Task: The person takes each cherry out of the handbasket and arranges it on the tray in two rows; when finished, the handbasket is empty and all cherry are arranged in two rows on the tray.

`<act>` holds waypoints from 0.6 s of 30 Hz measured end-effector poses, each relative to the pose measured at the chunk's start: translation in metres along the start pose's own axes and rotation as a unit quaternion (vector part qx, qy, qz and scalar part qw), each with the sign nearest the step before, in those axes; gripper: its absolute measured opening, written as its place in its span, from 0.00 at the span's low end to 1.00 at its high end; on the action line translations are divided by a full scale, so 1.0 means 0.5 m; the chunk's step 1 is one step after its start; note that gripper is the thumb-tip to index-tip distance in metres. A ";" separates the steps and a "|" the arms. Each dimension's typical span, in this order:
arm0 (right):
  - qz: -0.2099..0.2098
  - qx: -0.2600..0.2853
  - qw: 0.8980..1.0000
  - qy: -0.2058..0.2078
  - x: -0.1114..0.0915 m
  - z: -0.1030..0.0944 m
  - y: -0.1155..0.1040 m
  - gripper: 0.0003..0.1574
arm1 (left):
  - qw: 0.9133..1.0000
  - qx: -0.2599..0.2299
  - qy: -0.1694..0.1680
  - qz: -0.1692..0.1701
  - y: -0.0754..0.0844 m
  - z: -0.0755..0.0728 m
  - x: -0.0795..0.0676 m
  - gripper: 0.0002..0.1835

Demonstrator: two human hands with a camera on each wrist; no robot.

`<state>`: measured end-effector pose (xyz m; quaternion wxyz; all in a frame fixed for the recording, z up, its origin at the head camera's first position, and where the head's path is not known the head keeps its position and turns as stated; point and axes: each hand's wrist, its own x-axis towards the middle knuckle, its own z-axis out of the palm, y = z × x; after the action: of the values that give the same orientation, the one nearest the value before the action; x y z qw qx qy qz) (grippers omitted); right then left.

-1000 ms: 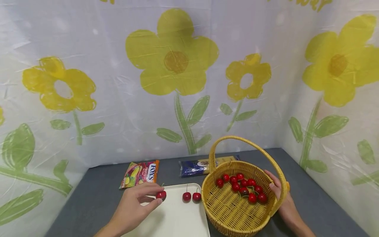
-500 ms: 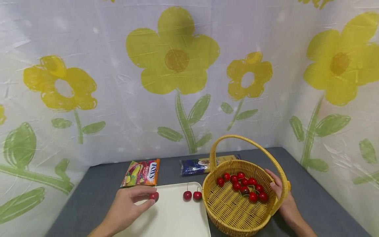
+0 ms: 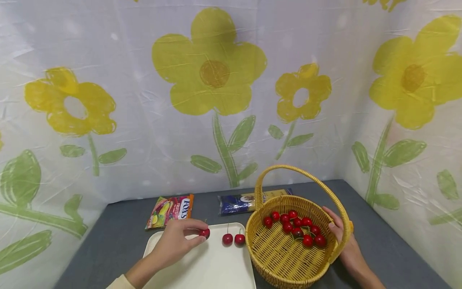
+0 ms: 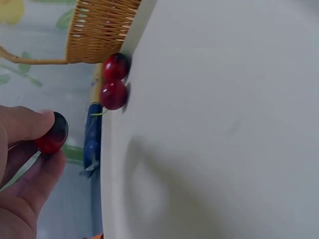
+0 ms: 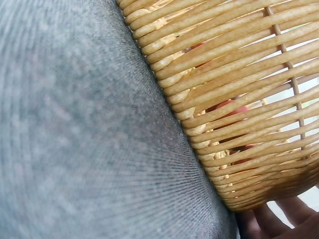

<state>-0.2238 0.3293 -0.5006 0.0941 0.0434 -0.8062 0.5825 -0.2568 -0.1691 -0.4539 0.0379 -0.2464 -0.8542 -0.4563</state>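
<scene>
My left hand [image 3: 176, 243] pinches a dark red cherry [image 3: 205, 233] between thumb and fingers, held above the far part of a white tray [image 3: 220, 267]. In the left wrist view, the held cherry [image 4: 54, 133] shows a blackish side. Two stemmed cherries, a left one [image 3: 227, 239] and a right one [image 3: 240, 239], lie side by side on the tray near the basket. My right hand [image 3: 348, 247] grips the right side of the yellow wicker basket [image 3: 285, 263]. Several cherries [image 3: 297, 232] lie inside, toward its far side. In the right wrist view, fingers [image 5: 271, 221] press against the weave.
A colourful candy bag [image 3: 171, 210] lies behind the tray on the dark grey table [image 3: 104, 249]. Behind the basket is a blue and gold packet [image 3: 236, 203]. The basket's tall handle [image 3: 306, 173] arches above it. A flower-printed cloth [image 3: 144, 120] hangs behind the table.
My left hand, with the cherry pinched throughout, shifted slightly left and then back right, farther over the tray. The right hand and basket have stayed in place.
</scene>
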 end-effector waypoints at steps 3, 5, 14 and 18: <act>0.002 0.002 1.000 0.000 -0.001 0.001 0.000 0.36 | 1.000 -0.012 -0.023 0.010 -0.007 0.019 0.016 0.11; 0.006 0.006 1.000 0.000 -0.001 0.001 0.000 0.36 | 0.999 -0.006 -0.036 0.011 -0.011 0.032 0.026 0.11; 0.012 0.019 1.000 -0.007 -0.002 0.000 0.000 0.36 | 0.997 0.026 -0.069 0.008 -0.031 0.066 0.048 0.11; 0.017 0.013 1.000 -0.006 0.000 -0.001 -0.001 0.36 | 0.997 0.035 -0.072 0.011 -0.033 0.074 0.051 0.10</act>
<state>-0.2234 0.3298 -0.5001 0.0790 0.0342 -0.7996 0.5943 -0.2806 -0.1374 -0.4807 -0.0100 -0.2861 -0.8674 -0.4071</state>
